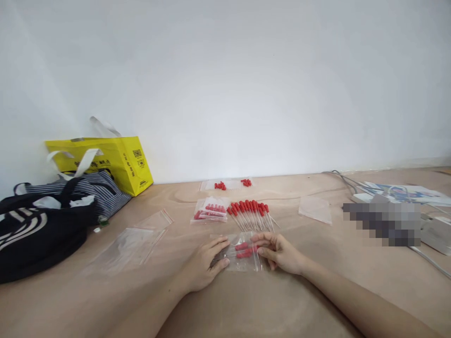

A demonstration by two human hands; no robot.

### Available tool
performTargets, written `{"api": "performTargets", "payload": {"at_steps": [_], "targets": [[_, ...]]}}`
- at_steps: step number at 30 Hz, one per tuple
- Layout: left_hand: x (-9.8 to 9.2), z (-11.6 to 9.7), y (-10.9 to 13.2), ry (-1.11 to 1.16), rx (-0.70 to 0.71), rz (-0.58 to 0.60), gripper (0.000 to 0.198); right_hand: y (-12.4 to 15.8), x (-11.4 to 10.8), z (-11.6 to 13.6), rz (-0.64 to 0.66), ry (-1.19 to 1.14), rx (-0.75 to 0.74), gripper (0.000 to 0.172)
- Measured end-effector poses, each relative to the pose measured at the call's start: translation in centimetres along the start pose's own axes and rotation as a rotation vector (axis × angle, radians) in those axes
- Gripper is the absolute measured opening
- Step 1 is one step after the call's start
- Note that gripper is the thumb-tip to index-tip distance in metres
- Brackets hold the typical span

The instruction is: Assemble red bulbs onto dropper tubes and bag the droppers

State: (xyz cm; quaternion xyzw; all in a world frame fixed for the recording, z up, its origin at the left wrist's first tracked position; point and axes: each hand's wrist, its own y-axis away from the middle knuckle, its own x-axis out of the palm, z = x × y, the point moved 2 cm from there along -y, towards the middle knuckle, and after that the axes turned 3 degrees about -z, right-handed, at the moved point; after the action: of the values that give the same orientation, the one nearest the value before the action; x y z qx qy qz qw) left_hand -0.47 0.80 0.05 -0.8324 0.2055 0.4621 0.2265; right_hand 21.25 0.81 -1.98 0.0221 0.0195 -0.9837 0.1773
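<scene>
A clear zip bag (243, 265) lies flat on the table in front of me, with several red-bulbed droppers (244, 255) inside, their bulbs toward the right. My left hand (206, 263) holds the bag's left end, fingers on top and thumb along the near side. At the right end, my right hand (280, 251) grips the bag's edge between thumb and fingers, close to the red bulbs. Just beyond the bag, a fanned row of loose droppers (248, 213) lies with thin pale stems toward me. Filled zip bags (209, 211) are stacked left of that row.
More bagged droppers (225, 184) lie by the wall. Flat zip bags (123, 246) spread at left, another bag (315, 210) at right. A yellow bag (136, 164), striped bag (109, 192) and black bag (45, 234) stand far left. Cables (343, 178) and papers (408, 190) lie right.
</scene>
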Motion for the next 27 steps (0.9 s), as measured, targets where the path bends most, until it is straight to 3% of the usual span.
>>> {"api": "performTargets", "payload": {"at_steps": [6, 9, 15, 22, 27], "targets": [[0.1, 0.2, 0.0, -0.015, 0.0, 0.001, 0.04, -0.8, 0.4, -1.3, -0.259, 0.061, -0.035, 0.03], [0.1, 0.1, 0.0, -0.031, 0.001, 0.016, 0.041, -1.3, 0.6, -1.7, -0.318, 0.098, -0.062, 0.024], [-0.1, -0.2, 0.0, -0.05, -0.024, 0.044, 0.042, -1.2, 0.8, -1.6, -0.297, 0.121, -0.039, 0.018], [-0.1, -0.2, 0.1, -0.049, -0.031, 0.057, 0.042, -1.2, 1.0, -1.0, -0.131, 0.137, 0.03, 0.026], [-0.1, -0.2, 0.0, -0.061, -0.035, 0.063, 0.043, -1.4, 1.0, -1.2, -0.195, 0.204, -0.053, 0.031]]}}
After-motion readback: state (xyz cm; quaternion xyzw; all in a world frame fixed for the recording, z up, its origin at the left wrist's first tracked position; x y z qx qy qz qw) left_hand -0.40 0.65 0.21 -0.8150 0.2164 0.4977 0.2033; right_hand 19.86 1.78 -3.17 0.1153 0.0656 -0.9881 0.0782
